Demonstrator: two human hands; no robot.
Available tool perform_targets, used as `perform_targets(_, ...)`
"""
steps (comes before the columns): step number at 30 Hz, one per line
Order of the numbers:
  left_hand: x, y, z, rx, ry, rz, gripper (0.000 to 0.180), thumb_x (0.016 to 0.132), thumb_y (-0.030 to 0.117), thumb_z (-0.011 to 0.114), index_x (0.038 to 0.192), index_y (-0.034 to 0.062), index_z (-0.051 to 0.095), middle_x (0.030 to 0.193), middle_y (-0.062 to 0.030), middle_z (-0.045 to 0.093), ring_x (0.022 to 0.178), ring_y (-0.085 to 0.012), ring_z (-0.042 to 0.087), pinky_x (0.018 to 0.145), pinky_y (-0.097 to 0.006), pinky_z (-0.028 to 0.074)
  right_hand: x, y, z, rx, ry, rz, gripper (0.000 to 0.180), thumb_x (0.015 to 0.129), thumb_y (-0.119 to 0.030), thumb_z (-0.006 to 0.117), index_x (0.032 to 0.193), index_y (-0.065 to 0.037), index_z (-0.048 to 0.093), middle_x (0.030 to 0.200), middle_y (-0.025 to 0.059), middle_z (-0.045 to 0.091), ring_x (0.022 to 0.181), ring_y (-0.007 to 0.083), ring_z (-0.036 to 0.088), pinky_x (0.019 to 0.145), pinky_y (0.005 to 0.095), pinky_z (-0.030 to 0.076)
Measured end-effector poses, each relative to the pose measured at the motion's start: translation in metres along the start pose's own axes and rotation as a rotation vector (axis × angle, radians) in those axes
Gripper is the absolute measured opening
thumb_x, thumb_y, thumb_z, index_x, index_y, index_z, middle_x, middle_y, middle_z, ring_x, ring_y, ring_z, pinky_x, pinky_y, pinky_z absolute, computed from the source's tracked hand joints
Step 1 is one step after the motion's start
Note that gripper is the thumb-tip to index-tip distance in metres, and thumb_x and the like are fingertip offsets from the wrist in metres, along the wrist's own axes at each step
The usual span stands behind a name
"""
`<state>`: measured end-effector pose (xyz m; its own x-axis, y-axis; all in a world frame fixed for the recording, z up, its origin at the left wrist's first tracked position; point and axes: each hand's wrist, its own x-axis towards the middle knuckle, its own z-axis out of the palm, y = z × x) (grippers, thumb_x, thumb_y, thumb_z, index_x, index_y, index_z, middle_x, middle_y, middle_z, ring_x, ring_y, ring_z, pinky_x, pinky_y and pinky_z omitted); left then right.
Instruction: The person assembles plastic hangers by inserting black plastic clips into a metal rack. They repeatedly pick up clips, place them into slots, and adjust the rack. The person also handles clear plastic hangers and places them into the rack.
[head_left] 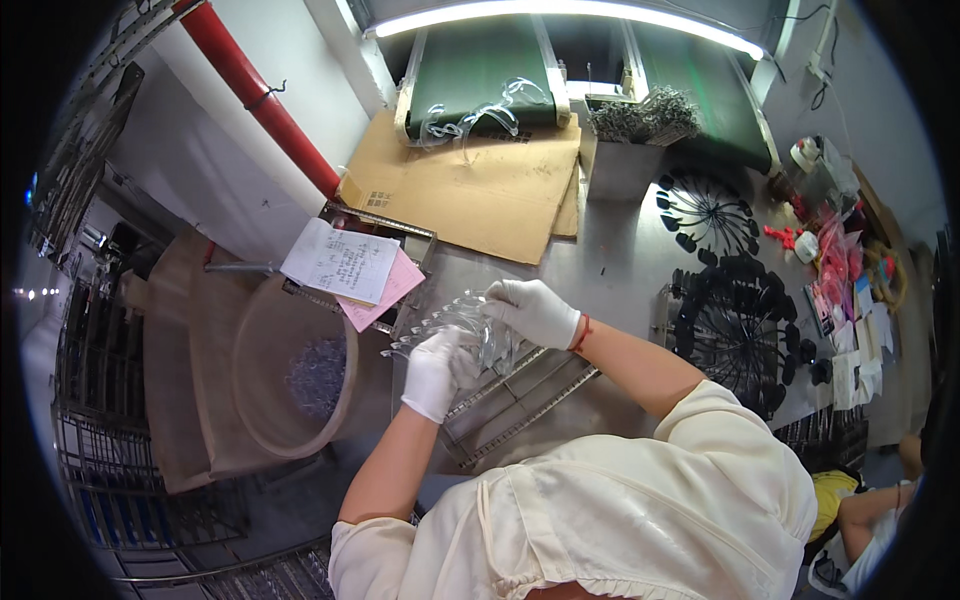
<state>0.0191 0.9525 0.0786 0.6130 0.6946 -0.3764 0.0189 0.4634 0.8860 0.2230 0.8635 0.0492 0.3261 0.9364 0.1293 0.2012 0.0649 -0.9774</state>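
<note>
My left hand (pixel 441 374), in a white glove, is curled by a row of clear, curved plastic pieces (pixel 490 345). Its fingertips are partly hidden, so what they grip is not plain. Gloved in white too, with a red cord at the wrist, my right hand (pixel 537 312) pinches a clear plastic piece at the far end of that row. The pieces stand close together, overlapping. Beneath and nearer my body lies a metal rack (pixel 520 400) with notched rails. A handwritten paper (pixel 340 262) lies on a pink sheet left of my hands.
Beyond my hands, cardboard (pixel 455 190) lies before a green conveyor belt (pixel 480 75) carrying clear pieces. A metal bin (pixel 622 172) holds wire hooks. Black parts (pixel 735 335) lie fanned in rings at right. A large round tub (pixel 243 375) stands left. Another person's arm (pixel 870 515) shows lower right.
</note>
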Motion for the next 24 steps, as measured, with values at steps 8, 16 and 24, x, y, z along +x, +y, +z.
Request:
perform_targets(8, 0.018, 0.111, -0.099, -0.635, 0.435, 0.729, 0.046, 0.108, 0.044, 0.052, 0.119, -0.0005, 0.060, 0.076, -0.0052, 0.060, 0.058, -0.0078, 0.048, 0.051, -0.022, 0.040, 0.010, 0.035, -0.067, -0.363, -0.092, 0.432, 0.037, 0.106, -0.033, 0.052, 0.107, 0.000, 0.067, 0.096, 0.0212, 0.074, 0.090, 0.0362, 0.073, 0.083, 0.0430, 0.057)
perform_targets(16, 0.067, 0.076, -0.050, -0.150, 0.338, 0.487, 0.035, 0.111, 0.033, 0.047, 0.120, 0.0012, 0.059, 0.078, -0.0019, 0.057, 0.067, -0.0075, 0.051, 0.058, -0.022, 0.042, 0.040, 0.059, -0.032, -0.959, -0.405, 0.391, 0.053, 0.105, -0.043, 0.045, 0.102, 0.001, 0.073, 0.103, 0.0262, 0.072, 0.100, 0.0449, 0.068, 0.091, 0.0506, 0.053)
perform_targets(24, 0.092, 0.019, 0.047, 1.702, -0.447, 0.934, 0.091, 0.085, 0.072, 0.062, 0.153, 0.0139, 0.046, 0.163, -0.0188, 0.034, 0.153, -0.0376, 0.025, 0.121, -0.063, 0.016, 0.140, 0.053, -0.087, -0.824, 0.231, 0.294, 0.041, 0.098, -0.048, 0.059, 0.106, -0.011, 0.072, 0.103, 0.0211, 0.074, 0.098, 0.0381, 0.071, 0.088, 0.0465, 0.055)
